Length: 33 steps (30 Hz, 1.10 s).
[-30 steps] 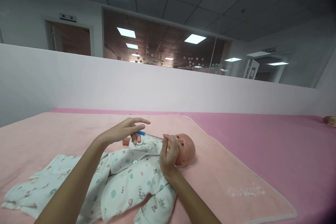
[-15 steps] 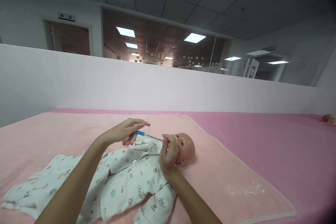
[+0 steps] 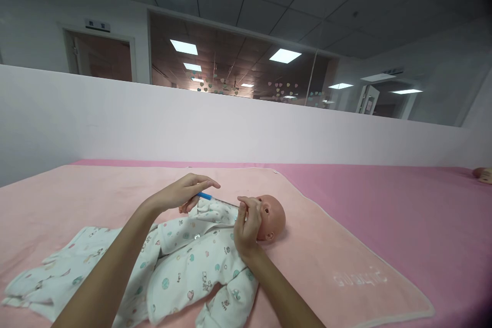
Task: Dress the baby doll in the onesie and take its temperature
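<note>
A baby doll (image 3: 273,215) in a white patterned sleepsuit (image 3: 196,261) lies on its back on a light pink towel (image 3: 338,261), head to the right. My left hand (image 3: 184,192) hovers over the doll's chest and pinches the blue end of a thin stick-like tool (image 3: 215,198) that points toward the doll's face. My right hand (image 3: 248,223) is beside the doll's face, its fingertips pinched round the tool's other end near the mouth.
A second patterned white garment (image 3: 54,277) lies spread at the left on the towel. The towel covers a darker pink surface (image 3: 403,205). A white partition wall (image 3: 230,128) runs behind. Another doll's head (image 3: 483,174) peeks in at the far right edge.
My left hand's lower fingers have curled in slightly under the blue tool. Both hands otherwise stay in place at the doll's face.
</note>
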Tool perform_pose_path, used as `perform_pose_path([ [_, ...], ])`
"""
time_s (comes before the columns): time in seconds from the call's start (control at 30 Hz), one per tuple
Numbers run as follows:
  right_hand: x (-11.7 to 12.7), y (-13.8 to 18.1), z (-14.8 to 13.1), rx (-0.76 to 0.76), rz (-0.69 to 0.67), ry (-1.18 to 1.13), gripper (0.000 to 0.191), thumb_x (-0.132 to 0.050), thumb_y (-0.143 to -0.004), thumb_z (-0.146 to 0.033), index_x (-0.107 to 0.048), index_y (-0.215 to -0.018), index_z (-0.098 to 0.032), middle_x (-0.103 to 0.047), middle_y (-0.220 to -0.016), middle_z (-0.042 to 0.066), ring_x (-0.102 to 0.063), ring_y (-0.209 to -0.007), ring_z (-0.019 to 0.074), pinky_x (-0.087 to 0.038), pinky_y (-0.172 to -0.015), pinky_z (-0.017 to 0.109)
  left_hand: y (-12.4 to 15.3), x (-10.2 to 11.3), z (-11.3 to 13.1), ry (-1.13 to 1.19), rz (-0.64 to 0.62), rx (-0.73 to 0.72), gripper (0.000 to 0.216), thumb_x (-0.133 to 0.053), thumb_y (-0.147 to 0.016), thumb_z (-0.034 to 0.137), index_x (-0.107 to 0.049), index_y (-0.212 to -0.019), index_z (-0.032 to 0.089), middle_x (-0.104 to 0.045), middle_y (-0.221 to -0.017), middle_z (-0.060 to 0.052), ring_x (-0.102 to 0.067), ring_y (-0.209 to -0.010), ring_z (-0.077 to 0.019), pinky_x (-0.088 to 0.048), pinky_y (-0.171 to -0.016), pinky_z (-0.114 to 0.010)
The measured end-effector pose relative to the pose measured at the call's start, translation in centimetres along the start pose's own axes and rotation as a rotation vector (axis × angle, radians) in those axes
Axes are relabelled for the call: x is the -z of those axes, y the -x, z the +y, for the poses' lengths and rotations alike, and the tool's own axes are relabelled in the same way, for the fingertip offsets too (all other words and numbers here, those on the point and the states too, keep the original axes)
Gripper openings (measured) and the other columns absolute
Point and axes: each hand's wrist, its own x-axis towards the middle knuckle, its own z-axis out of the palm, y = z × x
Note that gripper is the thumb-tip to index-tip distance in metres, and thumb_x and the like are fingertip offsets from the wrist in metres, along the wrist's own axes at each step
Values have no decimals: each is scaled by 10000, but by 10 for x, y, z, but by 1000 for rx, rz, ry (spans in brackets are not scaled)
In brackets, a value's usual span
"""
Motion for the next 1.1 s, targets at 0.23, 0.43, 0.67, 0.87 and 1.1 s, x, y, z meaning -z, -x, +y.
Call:
perform_pose_path([
  [0.23, 0, -1, -1, -9, -1, 4, 159, -392, -843, -125, -523, -906, -189, -559, -795, 25, -476, -768, 138, -405, -703, 293, -1, 0, -2, -14, 1, 3, 575, -343, -795, 565, -488, -1186, 169, -383, -354, 65, -380, -363, -91, -426, -501, -234],
  [0.43, 0, -1, 2, -68, -9, -15, 161, -387, -847, -141, -527, -910, -192, -573, -770, 20, -494, -720, 132, -410, -692, 298, -2, 1, -3, -28, -21, 7, 567, -349, -790, 569, -504, -1163, 170, -393, -377, 58, -385, -370, -90, -393, -460, -218],
  [0.67, -2, 2, 8, -181, -13, -50, 169, -373, -860, -193, -524, -933, -188, -571, -778, 35, -532, -737, 142, -419, -681, 309, -2, -2, 0, -56, -45, 18, 521, -383, -781, 554, -539, -1116, 187, -420, -438, 34, -447, -452, -114, -370, -456, -213],
  [0.87, -3, 3, 8, -183, -10, -56, 171, -364, -860, -198, -514, -943, -186, -578, -803, 39, -540, -733, 141, -429, -662, 303, -1, -2, 0, -36, -13, 15, 511, -426, -764, 540, -523, -1131, 198, -449, -495, 30, -471, -495, -120, -402, -500, -233],
  [1.1, -3, 3, 6, -194, 7, -61, 179, -355, -862, -189, -494, -974, -188, -566, -837, 44, -538, -731, 132, -442, -660, 301, -2, -2, 1, -37, -25, 11, 552, -445, -756, 536, -467, -1192, 197, -489, -524, 25, -466, -490, -114, -414, -528, -248],
])
